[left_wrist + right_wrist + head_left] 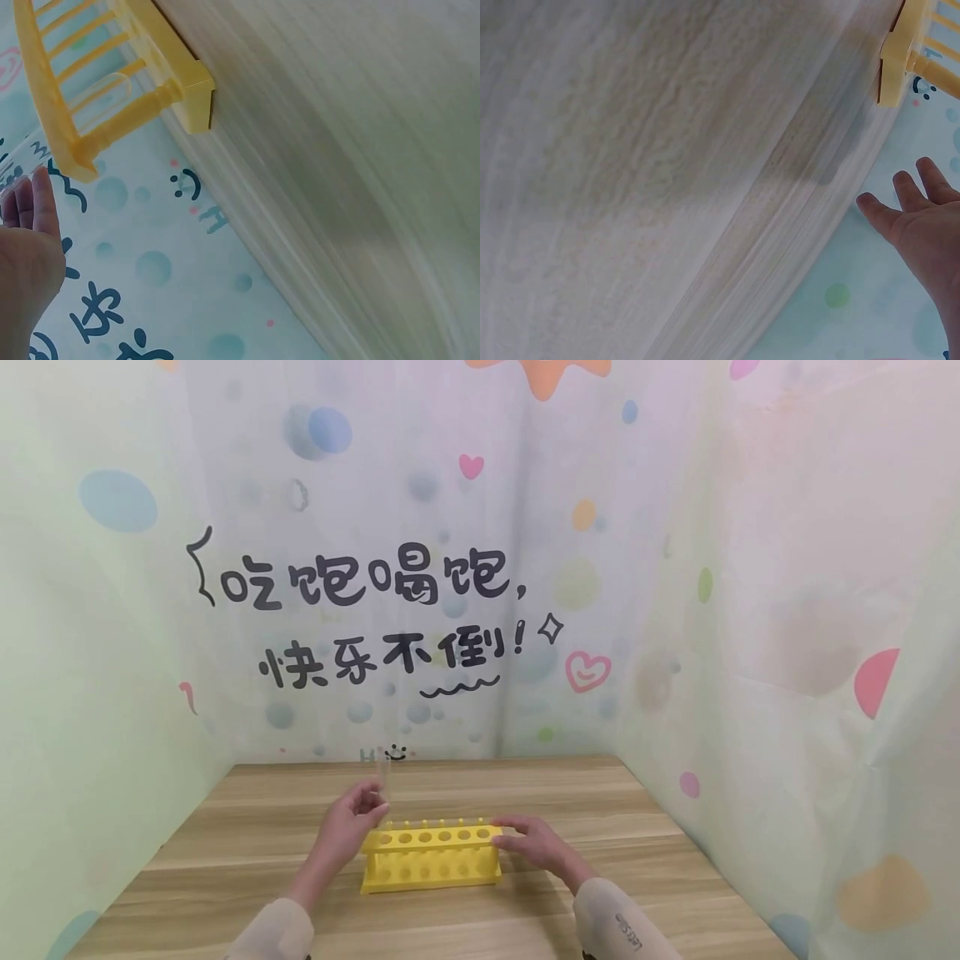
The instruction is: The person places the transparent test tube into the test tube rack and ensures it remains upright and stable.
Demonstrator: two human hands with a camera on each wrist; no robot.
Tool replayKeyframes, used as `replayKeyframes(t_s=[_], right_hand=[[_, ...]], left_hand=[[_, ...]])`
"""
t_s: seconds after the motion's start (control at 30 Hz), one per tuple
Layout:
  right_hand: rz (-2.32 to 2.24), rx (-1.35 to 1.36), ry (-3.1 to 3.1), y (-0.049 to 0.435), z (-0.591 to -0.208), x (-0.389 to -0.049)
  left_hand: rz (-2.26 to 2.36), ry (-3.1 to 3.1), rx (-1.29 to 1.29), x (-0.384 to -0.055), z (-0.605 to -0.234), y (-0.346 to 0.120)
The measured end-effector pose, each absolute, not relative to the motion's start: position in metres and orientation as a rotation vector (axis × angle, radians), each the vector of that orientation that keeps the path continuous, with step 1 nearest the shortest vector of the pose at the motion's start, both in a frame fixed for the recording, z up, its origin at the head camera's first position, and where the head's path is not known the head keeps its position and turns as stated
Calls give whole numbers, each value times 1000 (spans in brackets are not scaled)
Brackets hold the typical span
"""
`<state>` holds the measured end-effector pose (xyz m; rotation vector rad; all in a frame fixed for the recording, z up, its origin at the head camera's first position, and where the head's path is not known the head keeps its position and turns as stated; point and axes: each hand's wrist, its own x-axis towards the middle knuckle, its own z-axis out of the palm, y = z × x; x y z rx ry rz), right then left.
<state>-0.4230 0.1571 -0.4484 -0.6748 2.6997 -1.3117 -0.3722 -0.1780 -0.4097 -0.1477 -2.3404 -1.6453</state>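
A yellow test tube rack [431, 887] stands on the wooden table, with a row of round holes along its top plate. At its left end, my left hand [352, 817] pinches a clear test tube [383, 770] whose upper part rises above the fingers. A clear rounded tube end [112, 94] shows between the rack's plates in the left wrist view, in line with the tube at the fingers. My right hand [536, 843] is at the rack's right end, fingertips right at the top plate's edge. In the right wrist view its fingers [911, 191] are extended and spread.
The wooden table [600, 793] runs back to a patterned curtain [420, 485] with dark lettering. More curtain [787, 610] hangs along the right side and the left side. Short yellow pegs line the rack's back.
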Motion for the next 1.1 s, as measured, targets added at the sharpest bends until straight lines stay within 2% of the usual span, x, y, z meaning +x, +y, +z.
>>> replayKeyframes(t_s=[1.1], right_hand=[[-1323,-686,2693,156,-448,-423]], left_hand=[[-1573,-2364,-157,-373,-430,-182]])
